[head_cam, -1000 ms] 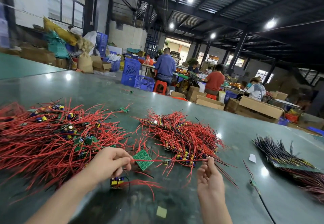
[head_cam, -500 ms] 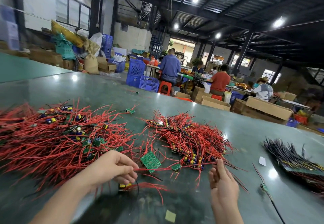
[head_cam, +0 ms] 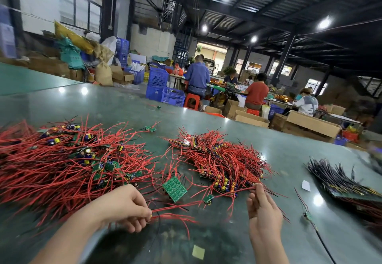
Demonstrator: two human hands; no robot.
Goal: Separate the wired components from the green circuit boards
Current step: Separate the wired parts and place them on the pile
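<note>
Left hand: fingers curled, pinching the near ends of a few thin red insulated wires low over the glossy grey-green table. Right hand: fingertips closed on the far end of a red wire at the near edge of the sorted heap of red leads with small yellow and blue components. Between the hands the wire runs nearly taut, carrying a small green board piece. Just beyond lies a larger green rectangular circuit board panel, flat on the table. To the left sits the unsorted tangle of red wires and green boards; a bundle of dark wires lies well to the right.

Assessment: separation step in hand, one wired component being drawn free. The next move probably calls for a firm opposing pull, or a snap at the board joint, then placing the freed piece on the sorted heap. Whether the wire is already detached cannot be told.
</note>
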